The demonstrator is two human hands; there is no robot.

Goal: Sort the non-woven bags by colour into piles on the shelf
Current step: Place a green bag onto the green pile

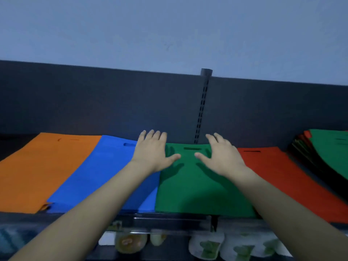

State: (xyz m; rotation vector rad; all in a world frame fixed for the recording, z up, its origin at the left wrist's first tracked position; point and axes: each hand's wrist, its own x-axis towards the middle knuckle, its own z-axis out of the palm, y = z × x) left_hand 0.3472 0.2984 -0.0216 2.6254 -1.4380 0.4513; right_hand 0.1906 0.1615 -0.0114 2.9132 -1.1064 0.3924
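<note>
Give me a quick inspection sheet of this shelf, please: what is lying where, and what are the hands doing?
Surface: dark shelf, mostly covered by bags.
Job's things: orange pile, blue pile, green pile, red pile side by side, left to right; mixed stack far right, green on top.
Clutter: nothing seen.
Hands: left hand and right hand open, fingers spread, over the green pile; contact unclear.
Cables: nothing seen.
Surroundings: dark back panel, slotted upright, pale wall; packaged goods below.
</note>
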